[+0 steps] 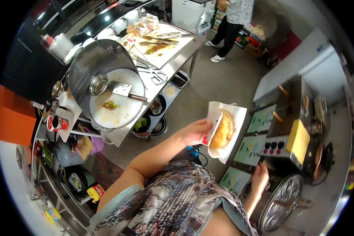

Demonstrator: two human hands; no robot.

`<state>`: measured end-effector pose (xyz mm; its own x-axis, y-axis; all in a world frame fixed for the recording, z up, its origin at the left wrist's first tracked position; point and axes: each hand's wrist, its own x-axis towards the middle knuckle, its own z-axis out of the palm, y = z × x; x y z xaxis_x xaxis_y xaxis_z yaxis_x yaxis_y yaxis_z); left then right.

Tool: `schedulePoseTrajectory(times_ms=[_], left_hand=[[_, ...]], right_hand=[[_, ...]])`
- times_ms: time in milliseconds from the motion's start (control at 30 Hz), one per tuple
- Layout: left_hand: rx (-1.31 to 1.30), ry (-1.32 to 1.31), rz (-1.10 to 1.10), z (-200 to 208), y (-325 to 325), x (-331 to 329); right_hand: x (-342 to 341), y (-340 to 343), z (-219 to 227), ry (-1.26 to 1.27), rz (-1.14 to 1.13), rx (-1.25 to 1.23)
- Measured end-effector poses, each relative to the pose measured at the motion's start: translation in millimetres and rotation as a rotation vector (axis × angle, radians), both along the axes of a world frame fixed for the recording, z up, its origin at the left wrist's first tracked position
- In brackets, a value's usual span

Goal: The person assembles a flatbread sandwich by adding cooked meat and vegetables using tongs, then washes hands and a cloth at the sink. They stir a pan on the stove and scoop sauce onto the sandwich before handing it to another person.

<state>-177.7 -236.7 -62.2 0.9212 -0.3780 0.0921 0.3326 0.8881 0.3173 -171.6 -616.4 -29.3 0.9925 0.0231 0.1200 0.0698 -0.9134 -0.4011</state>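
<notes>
My left hand (198, 131) is closed on a white paper sleeve (240, 114), its thumb and fingers gripping the left edge. Inside the sleeve sits a golden-brown flatbread bun (224, 129), partly uncovered and facing up. Lower on the right, my right hand (259, 179) hangs beside the cooker's front, its fingers curled. Whatever it may hold or touch is hidden. Across to the left, a round white cutting board (122, 112) bears a cleaver (124, 89), a small metal bowl (98, 84) and some chopped filling (110, 105).
A steel table (196, 43) holds tongs and scraps on a white board. The cooker (273, 147) with red knobs and a yellow cloth (298, 141) stands right, near a round metal lid (283, 200). Another person (228, 31) stands at the back. Pots (157, 106) sit below the table.
</notes>
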Motion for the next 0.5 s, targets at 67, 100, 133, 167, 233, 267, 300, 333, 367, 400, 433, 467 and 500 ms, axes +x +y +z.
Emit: schedulePoseTrajectory(times_ms=[67,100,133,167,233,267,300,333,367,400,433,467,500], left_hand=[[0.020,-0.082,0.095,-18.6,54.1,14.4],[-0.018,-0.147,0.145,-23.1,79.2,15.4],[0.044,-0.219,0.310,2.3,98.6,12.7],[0.159,-0.193,0.459,-26.7,122.7,9.5],[0.087,-0.029,0.567,-36.5,156.4,7.8],[-0.100,0.092,0.561,-12.3,168.8,3.6],[-0.142,0.054,0.640,-9.0,179.2,3.0],[-0.103,0.156,0.793,-0.8,186.7,4.0],[-0.119,0.189,0.841,-6.9,198.3,4.3],[-0.112,0.147,0.922,-14.0,207.8,7.1],[-0.105,0.105,1.000,-20.8,215.2,15.3],[-0.118,0.141,1.126,-17.8,218.7,25.0],[-0.273,0.144,1.096,-23.0,226.1,33.4]], right_hand=[[67.7,97.2,-14.5,0.111,0.236,-0.053],[95.1,143.9,-15.4,0.176,0.343,-0.041],[125.3,180.6,-30.0,0.219,0.440,0.056],[153.9,227.5,-36.9,0.229,0.571,0.024],[209.3,311.3,-43.4,0.269,0.763,0.040],[238.6,346.4,-53.8,0.235,0.832,0.064],[265.3,389.1,-58.6,0.249,0.869,0.021],[293.9,431.9,-69.1,0.209,0.916,-0.003],[321.0,477.4,-77.3,0.169,0.969,-0.024],[345.4,524.2,-83.0,0.182,1.005,-0.031],[369.5,569.1,-89.3,0.195,1.039,-0.040],[388.6,612.3,-95.8,0.159,1.059,-0.056],[403.4,654.2,-103.0,0.122,1.088,-0.070]])
